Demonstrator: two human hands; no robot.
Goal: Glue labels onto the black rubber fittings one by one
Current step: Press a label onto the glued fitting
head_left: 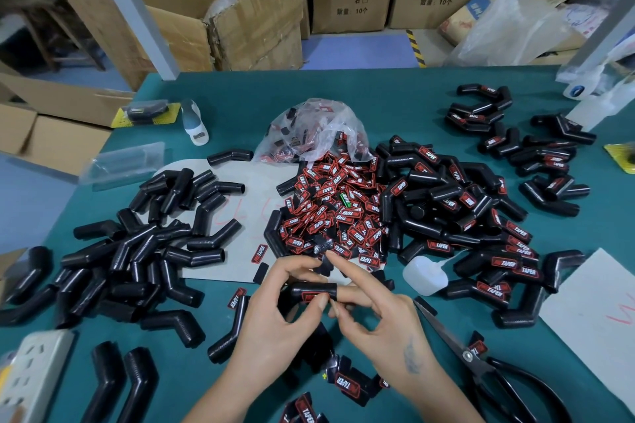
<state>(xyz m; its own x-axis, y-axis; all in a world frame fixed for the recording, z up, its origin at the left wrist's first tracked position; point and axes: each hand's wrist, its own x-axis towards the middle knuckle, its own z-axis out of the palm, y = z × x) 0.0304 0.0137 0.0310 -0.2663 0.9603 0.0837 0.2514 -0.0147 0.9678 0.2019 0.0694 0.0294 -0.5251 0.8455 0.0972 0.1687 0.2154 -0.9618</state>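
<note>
A bent black rubber fitting [311, 288] is held above the green table, gripped by my left hand [275, 316], whose thumb presses a red label [311, 296] onto its side. My right hand [374, 312] pinches the fitting's right end, with its index finger raised and straight. Plain black fittings [137, 251] are heaped on the left. Fittings bearing labels [481, 216] are heaped on the right. A heap of loose red-and-black labels [336, 213] lies in the middle, spilling out of a clear plastic bag [312, 130].
A white glue bottle [425, 274] lies right of my hands, with black scissors [481, 367] nearer the front right. A power strip [34, 374] sits front left. Paper sheets [598, 312] lie at the right. Cardboard boxes [240, 10] stand behind the table.
</note>
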